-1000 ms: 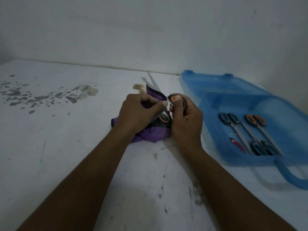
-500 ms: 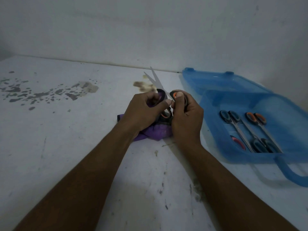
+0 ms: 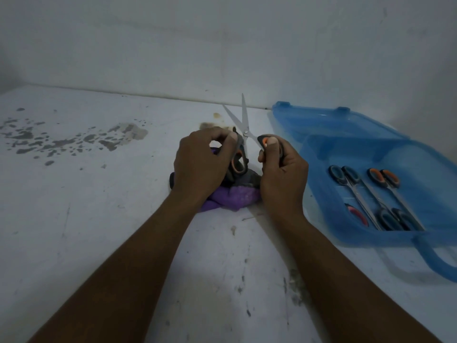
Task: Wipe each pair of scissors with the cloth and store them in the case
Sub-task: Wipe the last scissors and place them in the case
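Note:
I hold a pair of orange-and-grey scissors [image 3: 243, 125] upright over the purple cloth [image 3: 232, 198], blades spread apart and pointing at the wall. My left hand [image 3: 201, 167] grips the left handle loop, and its fingers hide part of the cloth. My right hand [image 3: 280, 169] grips the right handle, thumb pressed on its orange edge. The cloth lies bunched on the table beneath both hands. To the right stands the open blue plastic case [image 3: 321, 206], with several scissors [image 3: 371, 194] lying in its tray.
The case's lid [image 3: 329, 125] lies flat behind the tray against the wall, and its handle [image 3: 435, 263] juts toward me at the right. Dark stains [image 3: 74, 142] mark the white table at the left. A brownish smear [image 3: 210, 125] sits behind the cloth.
The scissors have been raised more upright, and their blades are now spread wide. My left hand shifted from the cloth-wrapped blade down to the handle loop.

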